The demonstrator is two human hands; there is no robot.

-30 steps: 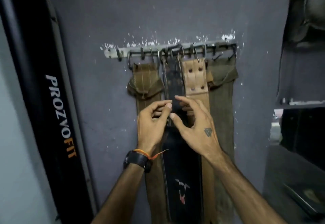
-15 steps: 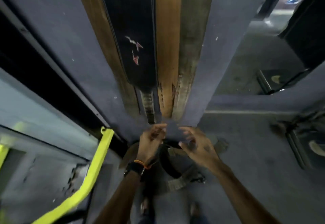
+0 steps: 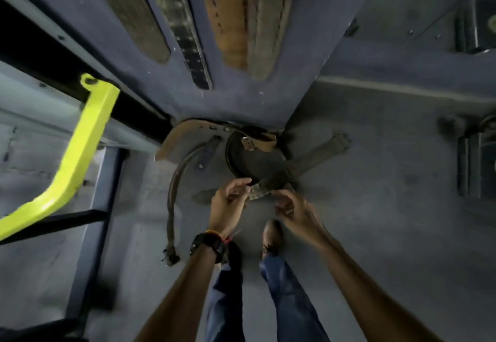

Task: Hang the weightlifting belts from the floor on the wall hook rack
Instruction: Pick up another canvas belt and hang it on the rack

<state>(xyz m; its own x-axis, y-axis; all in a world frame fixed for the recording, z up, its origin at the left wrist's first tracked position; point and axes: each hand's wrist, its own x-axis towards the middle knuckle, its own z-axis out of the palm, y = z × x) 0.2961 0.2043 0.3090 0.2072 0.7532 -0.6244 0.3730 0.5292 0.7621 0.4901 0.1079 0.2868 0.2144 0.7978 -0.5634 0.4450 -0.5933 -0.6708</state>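
Both hands are down over a heap of belts at the foot of the grey wall (image 3: 249,100). The left hand (image 3: 228,205) has its fingers curled and pinches the near end of a worn olive webbing belt (image 3: 303,166), which runs away to the right across the grey floor (image 3: 389,207). The right hand (image 3: 291,206) curls at the same end, though blur hides whether it truly grips. Under that strap lies a coiled black leather belt (image 3: 236,154) with a tan leather belt (image 3: 174,137) arcing behind it, and a thin dark strap (image 3: 171,202) trails toward the feet. Up the wall, only the smeared lower tips of the hung belts (image 3: 228,19) show; the rack is cut off. A yellow-green metal bar (image 3: 80,148) slants at left.
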